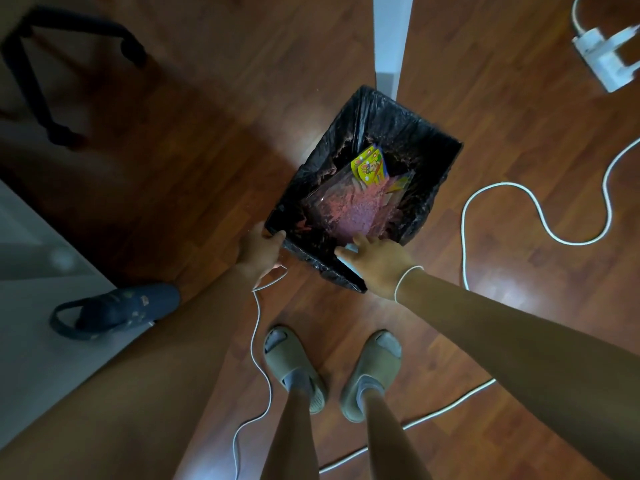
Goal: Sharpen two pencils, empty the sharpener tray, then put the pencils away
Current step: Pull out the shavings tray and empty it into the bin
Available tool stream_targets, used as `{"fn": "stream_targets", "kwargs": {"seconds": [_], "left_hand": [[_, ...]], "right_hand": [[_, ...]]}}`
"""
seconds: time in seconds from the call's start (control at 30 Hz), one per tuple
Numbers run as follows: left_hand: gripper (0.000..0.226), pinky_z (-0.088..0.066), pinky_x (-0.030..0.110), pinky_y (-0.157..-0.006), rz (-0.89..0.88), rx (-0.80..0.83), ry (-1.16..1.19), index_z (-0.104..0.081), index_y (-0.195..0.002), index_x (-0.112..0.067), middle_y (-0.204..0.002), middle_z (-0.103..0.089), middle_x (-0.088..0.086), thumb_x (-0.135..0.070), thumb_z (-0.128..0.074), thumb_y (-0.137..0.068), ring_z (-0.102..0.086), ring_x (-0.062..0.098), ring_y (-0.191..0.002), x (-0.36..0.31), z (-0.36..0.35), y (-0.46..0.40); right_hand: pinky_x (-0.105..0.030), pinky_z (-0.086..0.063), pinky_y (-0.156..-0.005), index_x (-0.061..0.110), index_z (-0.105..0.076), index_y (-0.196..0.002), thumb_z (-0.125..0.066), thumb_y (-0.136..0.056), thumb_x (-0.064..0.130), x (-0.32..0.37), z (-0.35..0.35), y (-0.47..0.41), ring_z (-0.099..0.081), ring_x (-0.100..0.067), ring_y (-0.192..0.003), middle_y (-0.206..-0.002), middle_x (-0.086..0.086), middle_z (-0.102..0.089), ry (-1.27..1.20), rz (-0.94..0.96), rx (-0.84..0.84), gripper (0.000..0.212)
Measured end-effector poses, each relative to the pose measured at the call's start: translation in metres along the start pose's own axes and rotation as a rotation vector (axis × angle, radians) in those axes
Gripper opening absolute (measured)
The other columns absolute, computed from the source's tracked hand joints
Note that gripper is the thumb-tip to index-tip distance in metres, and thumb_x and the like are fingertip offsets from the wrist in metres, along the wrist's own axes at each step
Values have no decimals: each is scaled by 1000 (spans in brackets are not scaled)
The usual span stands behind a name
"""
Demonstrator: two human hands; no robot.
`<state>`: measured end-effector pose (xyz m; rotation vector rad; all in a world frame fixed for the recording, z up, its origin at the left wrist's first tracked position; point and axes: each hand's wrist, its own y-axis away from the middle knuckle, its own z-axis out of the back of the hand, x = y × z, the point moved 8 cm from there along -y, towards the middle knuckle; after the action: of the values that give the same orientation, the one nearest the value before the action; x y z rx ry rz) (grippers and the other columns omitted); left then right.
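From my head camera I look straight down at a bin (pixel 446 157) lined with a black bag, standing on the wooden floor (pixel 194 174). My left hand (pixel 260 250) is at the bin's near-left corner, fingers curled over the rim and gripping it. My right hand (pixel 375 259) is over the bin's near edge, fingers spread; a pale, blurred thing shows under its fingers, and I cannot tell whether I am holding it or what it is. Inside the bin, pink pencil shavings (pixel 353 213) lie in a heap over clear plastic, with a yellow printed wrapper (pixel 370 167) at the far side of the heap. A white cable (pixel 535 206) curls on the floor right of the bin. My feet in slippers (pixel 372 372) stand on the near side of the bin.
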<state>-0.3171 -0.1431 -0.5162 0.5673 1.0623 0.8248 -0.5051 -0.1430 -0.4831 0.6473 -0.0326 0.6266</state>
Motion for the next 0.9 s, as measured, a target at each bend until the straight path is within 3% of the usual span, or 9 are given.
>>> {"fn": "stream_targets", "kwargs": {"seconds": [0.17,0.3,0.33,0.43,0.57,0.73,0.83,0.9], "left_hand": [[33,-53,32,-71,-24,-26,-15,-51,-126,-15,-126,-56,14,-18,-54,-93,-60,30,-99,-9,2,10],[35,-54,32,-65,-6,-27,-7,-50,-127,-16,-126,-56,16,-18,-54,-92,-59,29,-95,-16,4,20],[37,-55,33,-67,-2,-22,-10,-48,-129,-17,-127,-55,15,-18,-54,-92,-59,30,-99,-18,4,24],[41,-52,46,-94,-20,-23,-43,-46,-132,-15,-129,-55,15,-18,-53,-92,-57,34,-113,-30,6,35],[34,-51,42,-94,-60,2,-59,-50,-127,-14,-123,-59,18,-17,-51,-93,-59,30,-100,-53,7,50],[43,-46,45,-99,-98,37,-101,-44,-135,-10,-129,-55,22,-16,-52,-93,-55,37,-117,-88,7,81],[43,-45,46,-100,-133,51,-103,-44,-135,-6,-128,-55,24,-13,-52,-94,-53,38,-119,-120,11,107],[39,-46,42,-95,-174,72,-113,-46,-132,-6,-116,-57,17,-12,-50,-94,-55,32,-113,-147,14,127]], "right_hand": [[-42,-50,-75,21,-33,-131,-58,-77,13,-22,12,11,-56,-37,-99,-117,-17,-51,-171,-161,-93,60],[-43,-52,-80,20,-34,-129,-62,-74,21,-42,12,22,-60,-37,-99,-113,-17,-61,-433,-291,-126,62],[-42,-52,-80,21,-33,-129,-63,-73,23,-47,12,26,-61,-36,-99,-112,-16,-63,-511,-328,-145,63],[-38,-50,-75,23,-31,-130,-65,-72,28,-60,11,38,-62,-35,-96,-106,-14,-66,-669,-406,-169,68],[-36,-49,-71,20,-34,-121,-68,-69,23,-64,17,51,-63,-35,-88,-98,-14,-68,-829,-418,-213,63],[-33,-49,-74,22,-36,-119,-70,-68,18,-63,44,74,-59,-20,-79,-100,2,-65,-1041,-386,-338,62],[-47,-52,-79,34,-36,-113,-70,-66,21,-63,76,90,-59,-19,-83,-104,3,-65,-1108,-330,-384,59],[-48,-51,-77,49,-34,-104,-70,-65,20,-67,107,103,-59,-18,-79,-102,5,-65,-1114,-303,-443,60]]}}
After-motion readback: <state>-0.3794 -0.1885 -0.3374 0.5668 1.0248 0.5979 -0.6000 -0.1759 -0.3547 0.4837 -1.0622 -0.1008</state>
